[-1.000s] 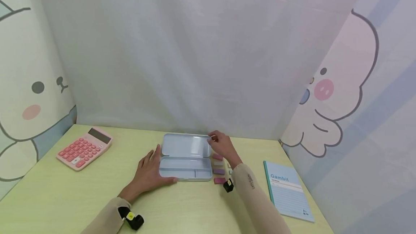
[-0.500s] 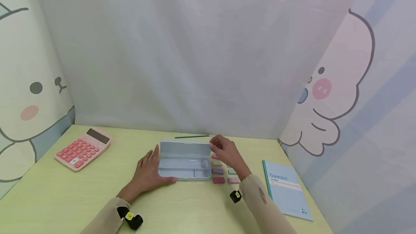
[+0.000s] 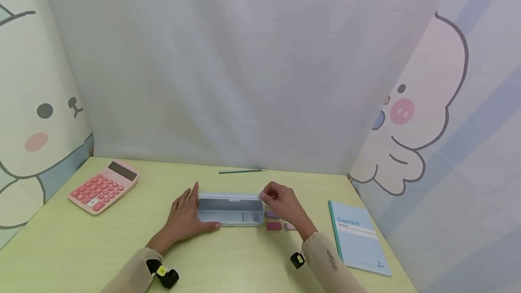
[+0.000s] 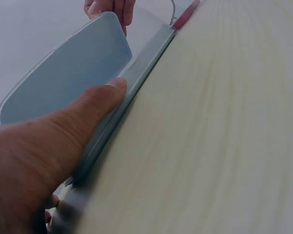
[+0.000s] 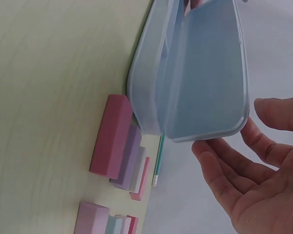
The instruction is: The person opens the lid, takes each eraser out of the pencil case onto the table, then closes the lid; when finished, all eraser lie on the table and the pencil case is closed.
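A pale blue pencil case [image 3: 221, 226] lies on the table with its lid [image 5: 210, 73] tilted up over the back edge. Inside, a divider marks off a small compartment at the right. My left hand [image 3: 185, 218] spans the case's left end, fingers spread and fairly straight, thumb resting on the front rim in the left wrist view. With curled fingers behind the lid's right corner and the thumb close to its edge, my right hand [image 3: 286, 202] holds the lid. Just right of the case lie eraser-like blocks, including a dark pink block [image 5: 110, 136] and a purple block [image 5: 127, 161]; my right hand partly hides them in the head view.
Behind the case, a dark green pencil [image 3: 242, 171] lies near the table's back edge. A pink calculator [image 3: 103, 186] stands at the left and a light blue notebook [image 3: 360, 238] at the right. Cloth walls enclose the back and sides.
The lid has swung up and forward from lying back, uncovering the pencil behind it. My right hand has moved toward me and down with it, while my left hand stays in place.
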A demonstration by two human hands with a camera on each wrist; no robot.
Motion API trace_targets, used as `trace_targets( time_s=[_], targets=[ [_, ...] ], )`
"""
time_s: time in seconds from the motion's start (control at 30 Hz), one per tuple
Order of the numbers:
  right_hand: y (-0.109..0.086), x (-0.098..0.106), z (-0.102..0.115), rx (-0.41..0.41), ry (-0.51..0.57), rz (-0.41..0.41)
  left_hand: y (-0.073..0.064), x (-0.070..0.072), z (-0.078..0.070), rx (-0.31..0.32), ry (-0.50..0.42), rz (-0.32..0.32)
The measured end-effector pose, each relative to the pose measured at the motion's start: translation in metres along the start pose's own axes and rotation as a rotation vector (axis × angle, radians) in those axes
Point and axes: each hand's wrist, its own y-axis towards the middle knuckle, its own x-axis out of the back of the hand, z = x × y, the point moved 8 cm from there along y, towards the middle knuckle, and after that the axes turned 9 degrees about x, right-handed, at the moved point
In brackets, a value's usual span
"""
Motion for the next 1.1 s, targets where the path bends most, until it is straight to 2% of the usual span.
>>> trace_targets(
  time_s=[0.2, 0.43, 0.57, 0.73, 0.83, 1.1],
  targets=[
    [-0.008, -0.008, 0.0, 0.04, -0.008, 0.009, 0.0, 0.0, 0.001, 0.006, -0.02, -0.008],
    [-0.014, -0.017, -0.006, 0.013, 0.041, 0.042, -0.002, 0.001, 0.001, 0.008, -0.072, 0.016],
    [-0.016, -0.021, -0.012, -0.007, 0.037, 0.05, -0.006, 0.006, -0.002, -0.021, -0.148, 0.014],
    [-0.019, -0.026, -0.015, -0.018, 0.022, 0.055, -0.009, 0.011, -0.004, -0.052, -0.213, -0.024],
    [-0.021, -0.027, -0.015, -0.013, 0.007, 0.044, -0.009, 0.011, -0.004, -0.047, -0.196, -0.035],
    [-0.024, -0.029, -0.012, 0.039, -0.036, 0.025, -0.005, 0.007, -0.004, -0.04, -0.07, -0.037]
  ],
)
